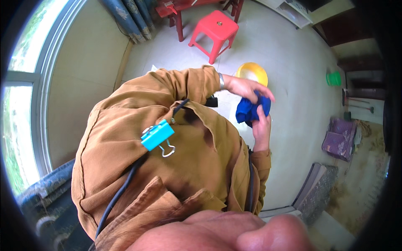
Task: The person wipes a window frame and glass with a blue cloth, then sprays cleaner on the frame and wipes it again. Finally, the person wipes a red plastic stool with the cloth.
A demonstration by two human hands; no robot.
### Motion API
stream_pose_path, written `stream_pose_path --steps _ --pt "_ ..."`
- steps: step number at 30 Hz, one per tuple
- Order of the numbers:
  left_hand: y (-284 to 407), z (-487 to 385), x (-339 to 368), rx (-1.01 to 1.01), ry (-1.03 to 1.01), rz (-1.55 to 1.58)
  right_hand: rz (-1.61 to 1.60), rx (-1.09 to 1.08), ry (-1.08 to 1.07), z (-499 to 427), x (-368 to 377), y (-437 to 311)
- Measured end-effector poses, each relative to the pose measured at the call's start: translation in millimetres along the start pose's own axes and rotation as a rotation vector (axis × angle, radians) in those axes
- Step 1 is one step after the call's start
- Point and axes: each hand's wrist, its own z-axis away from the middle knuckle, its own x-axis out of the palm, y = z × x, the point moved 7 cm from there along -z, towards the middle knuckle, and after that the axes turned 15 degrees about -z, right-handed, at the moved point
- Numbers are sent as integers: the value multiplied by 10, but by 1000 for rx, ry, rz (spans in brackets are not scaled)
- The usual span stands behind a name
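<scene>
A bunched dark-blue cloth [246, 109] is held between my two hands, in front of my chest and to the right. My left hand [243, 88] reaches over it from above, thumb and fingers on its upper part; a silver band circles the wrist. From below, my right hand [262, 127] grips the cloth with the thumb pressed up against its front. The cloth's folds hide some of the right fingers. Just beyond my left hand, a yellow bucket [253, 71] stands on the tiled floor, partly covered by that hand. Its pale inside shows.
A red plastic stool [216, 26] stands ahead, beside a red wooden bench [185, 5] with a red-handled brush [170, 7] on it. Blue curtains [130, 18] hang at the left. A green bin [333, 78] and a purple fabric bag [339, 138] sit at the right.
</scene>
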Motion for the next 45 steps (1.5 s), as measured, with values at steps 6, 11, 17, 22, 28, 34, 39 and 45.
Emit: stream_pose_path --steps 6,11,17,22,28,34,39,45 --pt "-976 1045 -1464 -346 462 195 -123 -57 90 -557 281 -38" --pt "-1551 2111 -1994 -530 701 301 -9 -69 50 -724 461 -214" --pt "-2156 3450 -2175 -747 1228 434 -95 -16 77 -923 360 -195" --pt "-2431 4218 -1929 -764 1473 540 -190 111 169 -1175 208 -106" --pt "-2705 4875 -1264 -774 1592 534 95 104 102 -1419 153 -263" --pt "-2839 5038 -1129 -438 1709 305 276 -29 88 -2126 -4 -833" --pt "-2316 4484 -1139 -1041 1759 347 220 -134 95 -2707 -113 -1103" --pt "-1644 3929 -1074 -1044 1660 346 71 -23 69 -3269 -194 -1122"
